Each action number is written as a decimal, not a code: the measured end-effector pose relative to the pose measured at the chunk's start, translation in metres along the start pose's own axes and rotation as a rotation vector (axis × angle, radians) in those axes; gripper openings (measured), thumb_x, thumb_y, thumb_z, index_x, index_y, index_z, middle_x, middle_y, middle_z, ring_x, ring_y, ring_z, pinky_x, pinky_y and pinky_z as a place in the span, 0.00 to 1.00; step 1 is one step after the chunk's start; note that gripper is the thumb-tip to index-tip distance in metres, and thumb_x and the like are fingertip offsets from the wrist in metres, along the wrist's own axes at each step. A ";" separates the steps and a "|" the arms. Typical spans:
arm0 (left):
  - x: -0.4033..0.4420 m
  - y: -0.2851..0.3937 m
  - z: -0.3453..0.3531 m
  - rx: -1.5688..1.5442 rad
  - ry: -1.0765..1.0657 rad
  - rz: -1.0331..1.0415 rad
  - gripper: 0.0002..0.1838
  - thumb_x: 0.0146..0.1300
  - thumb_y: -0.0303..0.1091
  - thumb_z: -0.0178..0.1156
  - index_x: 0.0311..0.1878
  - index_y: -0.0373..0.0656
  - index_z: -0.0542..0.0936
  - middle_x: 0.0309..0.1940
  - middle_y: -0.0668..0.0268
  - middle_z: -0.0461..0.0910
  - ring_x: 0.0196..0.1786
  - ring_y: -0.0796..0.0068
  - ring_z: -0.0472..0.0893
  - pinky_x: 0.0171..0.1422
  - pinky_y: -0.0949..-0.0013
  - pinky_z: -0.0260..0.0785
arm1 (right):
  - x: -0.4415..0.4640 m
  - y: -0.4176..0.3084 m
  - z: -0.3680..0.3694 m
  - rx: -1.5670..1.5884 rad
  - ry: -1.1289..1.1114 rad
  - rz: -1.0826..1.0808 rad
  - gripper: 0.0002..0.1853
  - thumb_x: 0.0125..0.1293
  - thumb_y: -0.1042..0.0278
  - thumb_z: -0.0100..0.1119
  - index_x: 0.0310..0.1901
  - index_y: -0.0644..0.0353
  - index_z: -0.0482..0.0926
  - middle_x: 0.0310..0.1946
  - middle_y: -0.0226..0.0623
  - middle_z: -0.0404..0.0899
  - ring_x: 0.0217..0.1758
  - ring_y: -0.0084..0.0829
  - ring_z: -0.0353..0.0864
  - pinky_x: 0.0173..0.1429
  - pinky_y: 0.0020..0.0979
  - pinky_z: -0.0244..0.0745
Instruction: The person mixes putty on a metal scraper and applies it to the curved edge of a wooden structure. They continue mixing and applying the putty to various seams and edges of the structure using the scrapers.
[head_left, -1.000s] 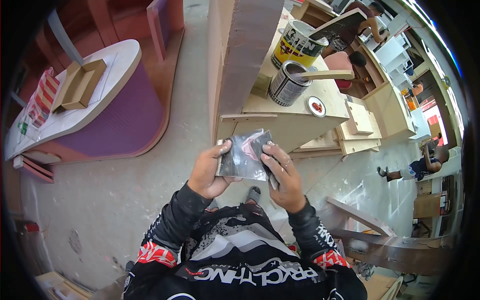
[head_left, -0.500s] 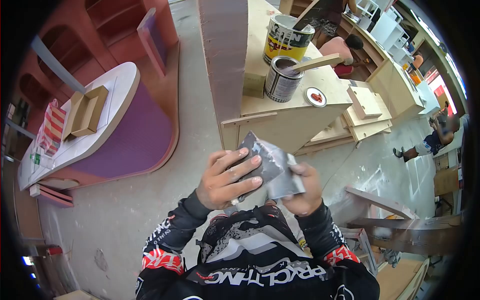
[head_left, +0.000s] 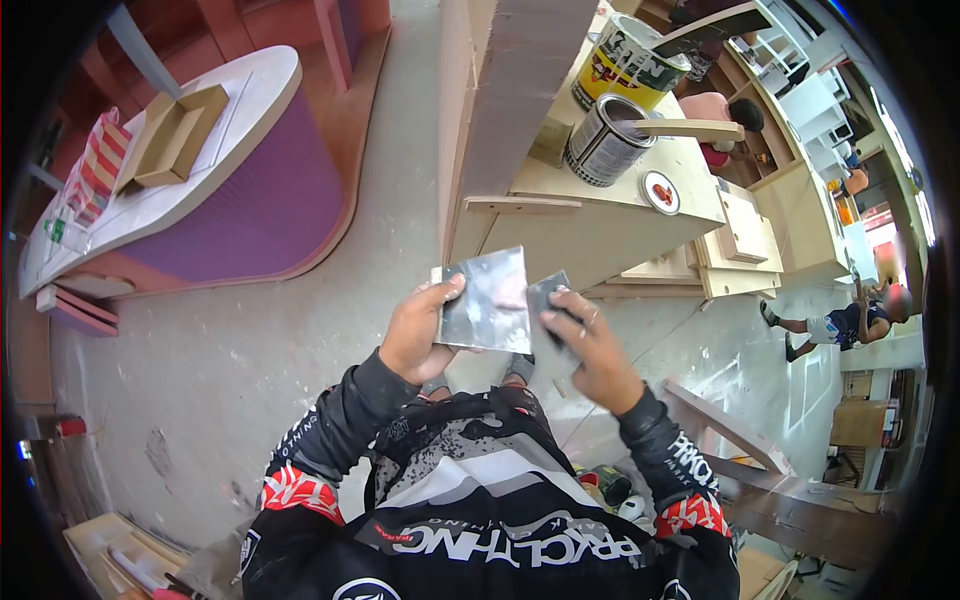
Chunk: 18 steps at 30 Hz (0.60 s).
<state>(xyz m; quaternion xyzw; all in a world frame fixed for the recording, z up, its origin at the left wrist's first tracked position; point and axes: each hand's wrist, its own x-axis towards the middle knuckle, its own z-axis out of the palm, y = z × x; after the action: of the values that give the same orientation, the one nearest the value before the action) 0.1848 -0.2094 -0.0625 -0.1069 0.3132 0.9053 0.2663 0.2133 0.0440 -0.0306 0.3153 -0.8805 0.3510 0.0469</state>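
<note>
A flat, shiny, silvery rectangular plate (head_left: 485,310) is gripped by my left hand (head_left: 410,335), thumb on its face and fingers behind. Pale smudges mark its surface. Just to its right, my right hand (head_left: 598,355) is closed on a smaller dark flat piece (head_left: 548,297), with fingers over its face; motion blurs it, and its exact kind is unclear. A narrow gap seems to separate the two pieces. Both hands are in front of my body, below the wooden counter (head_left: 590,235).
On the counter stand an open can (head_left: 608,150) with a wooden stick (head_left: 690,129), a larger yellow-black can (head_left: 625,75) and a round lid (head_left: 660,192). Left is a white-topped purple counter (head_left: 270,80) with a cardboard tray (head_left: 185,140). A co-worker (head_left: 855,320) is at far right.
My hands have drawn apart. The shiny plate, earlier by my right hand, is now in my left; a dark piece is now in my right. The view has shifted, with the cans further right.
</note>
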 end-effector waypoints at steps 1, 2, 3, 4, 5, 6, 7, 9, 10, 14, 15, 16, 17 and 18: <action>-0.003 0.003 -0.003 -0.071 0.021 -0.002 0.17 0.73 0.40 0.51 0.57 0.39 0.73 0.41 0.61 0.82 0.35 0.67 0.86 0.31 0.64 0.79 | -0.002 0.010 -0.013 -0.198 -0.168 0.003 0.32 0.48 0.88 0.55 0.58 0.56 0.78 0.60 0.45 0.74 0.68 0.50 0.71 0.70 0.43 0.68; -0.004 0.008 -0.003 -0.072 0.022 -0.001 0.17 0.73 0.40 0.51 0.57 0.39 0.73 0.41 0.61 0.82 0.35 0.67 0.86 0.31 0.64 0.79 | 0.000 0.014 -0.021 -0.197 -0.170 0.002 0.32 0.48 0.88 0.55 0.58 0.56 0.78 0.60 0.45 0.74 0.68 0.50 0.71 0.70 0.43 0.68; -0.007 0.015 0.002 0.065 -0.009 0.056 0.17 0.73 0.40 0.51 0.57 0.38 0.73 0.41 0.61 0.82 0.36 0.68 0.86 0.31 0.65 0.80 | 0.005 0.011 -0.031 -0.156 -0.114 -0.002 0.31 0.50 0.88 0.54 0.58 0.56 0.78 0.60 0.44 0.75 0.66 0.49 0.72 0.69 0.42 0.69; -0.010 0.019 0.007 0.200 -0.039 0.110 0.17 0.73 0.40 0.52 0.57 0.38 0.73 0.41 0.61 0.82 0.36 0.69 0.86 0.31 0.66 0.80 | 0.011 0.005 -0.041 -0.115 -0.060 -0.003 0.30 0.51 0.88 0.52 0.58 0.56 0.79 0.59 0.43 0.77 0.65 0.49 0.74 0.69 0.42 0.70; -0.010 0.019 0.012 0.257 -0.013 0.099 0.18 0.73 0.41 0.52 0.57 0.37 0.73 0.41 0.62 0.82 0.36 0.70 0.85 0.29 0.67 0.80 | 0.020 -0.007 -0.049 -0.139 0.035 -0.047 0.29 0.52 0.87 0.53 0.57 0.55 0.79 0.59 0.41 0.77 0.64 0.47 0.75 0.69 0.43 0.70; -0.011 0.020 0.017 0.258 -0.015 0.087 0.18 0.73 0.41 0.52 0.57 0.37 0.73 0.41 0.62 0.82 0.36 0.70 0.85 0.29 0.67 0.80 | 0.029 -0.019 -0.055 -0.138 0.036 -0.034 0.29 0.52 0.87 0.53 0.57 0.55 0.79 0.59 0.41 0.77 0.64 0.47 0.75 0.69 0.43 0.70; -0.010 0.022 0.022 0.297 -0.039 0.087 0.17 0.73 0.40 0.52 0.56 0.36 0.74 0.41 0.61 0.82 0.37 0.71 0.85 0.32 0.66 0.79 | 0.038 -0.029 -0.060 -0.228 -0.010 -0.165 0.27 0.54 0.84 0.54 0.57 0.55 0.79 0.59 0.40 0.77 0.64 0.46 0.75 0.69 0.44 0.70; -0.007 0.021 0.026 0.346 -0.077 0.078 0.17 0.73 0.39 0.51 0.54 0.35 0.75 0.42 0.61 0.82 0.38 0.71 0.84 0.35 0.66 0.79 | 0.045 -0.029 -0.058 -0.415 -0.223 -0.330 0.22 0.58 0.75 0.56 0.56 0.53 0.79 0.60 0.38 0.77 0.65 0.44 0.75 0.70 0.46 0.68; -0.004 0.019 0.025 0.450 -0.074 0.138 0.17 0.74 0.39 0.52 0.54 0.34 0.75 0.42 0.62 0.82 0.40 0.73 0.83 0.41 0.67 0.78 | 0.043 -0.031 -0.060 -0.421 -0.216 -0.322 0.22 0.58 0.75 0.56 0.56 0.53 0.79 0.60 0.38 0.77 0.65 0.44 0.75 0.70 0.46 0.68; -0.004 0.017 0.027 0.525 -0.046 0.208 0.16 0.74 0.37 0.52 0.52 0.32 0.77 0.43 0.64 0.82 0.45 0.78 0.79 0.54 0.70 0.73 | 0.044 -0.045 -0.064 -0.445 -0.242 -0.334 0.23 0.57 0.72 0.55 0.56 0.53 0.79 0.60 0.36 0.77 0.65 0.42 0.75 0.70 0.46 0.68; -0.003 0.015 0.024 0.524 -0.046 0.205 0.16 0.74 0.37 0.52 0.52 0.32 0.77 0.43 0.64 0.82 0.45 0.78 0.79 0.54 0.70 0.73 | 0.041 -0.041 -0.054 -0.434 -0.232 -0.288 0.23 0.56 0.74 0.55 0.56 0.54 0.79 0.59 0.36 0.77 0.65 0.43 0.75 0.70 0.47 0.68; 0.000 0.013 0.020 0.535 -0.053 0.268 0.16 0.74 0.37 0.52 0.53 0.33 0.77 0.43 0.64 0.82 0.44 0.76 0.81 0.51 0.69 0.74 | 0.039 -0.038 -0.048 -0.427 -0.221 -0.244 0.24 0.55 0.75 0.56 0.56 0.55 0.79 0.59 0.37 0.77 0.64 0.43 0.75 0.70 0.47 0.68; 0.004 0.015 0.019 0.546 -0.060 0.339 0.16 0.74 0.36 0.52 0.53 0.33 0.77 0.43 0.63 0.83 0.43 0.75 0.82 0.49 0.67 0.76 | 0.040 -0.038 -0.047 -0.433 -0.219 -0.252 0.24 0.55 0.75 0.56 0.56 0.55 0.79 0.59 0.37 0.77 0.64 0.43 0.75 0.70 0.47 0.68; 0.006 0.017 0.020 0.542 -0.060 0.352 0.16 0.74 0.36 0.52 0.53 0.33 0.77 0.43 0.63 0.83 0.43 0.75 0.82 0.49 0.67 0.76 | 0.041 -0.038 -0.048 -0.364 -0.149 -0.250 0.25 0.53 0.77 0.57 0.56 0.55 0.79 0.59 0.38 0.77 0.65 0.44 0.74 0.70 0.47 0.67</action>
<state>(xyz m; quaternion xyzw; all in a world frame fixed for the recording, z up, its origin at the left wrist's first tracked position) 0.1705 -0.2053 -0.0401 0.0503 0.5487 0.8237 0.1338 0.1968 0.0325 0.0398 0.4332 -0.8845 0.1534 0.0808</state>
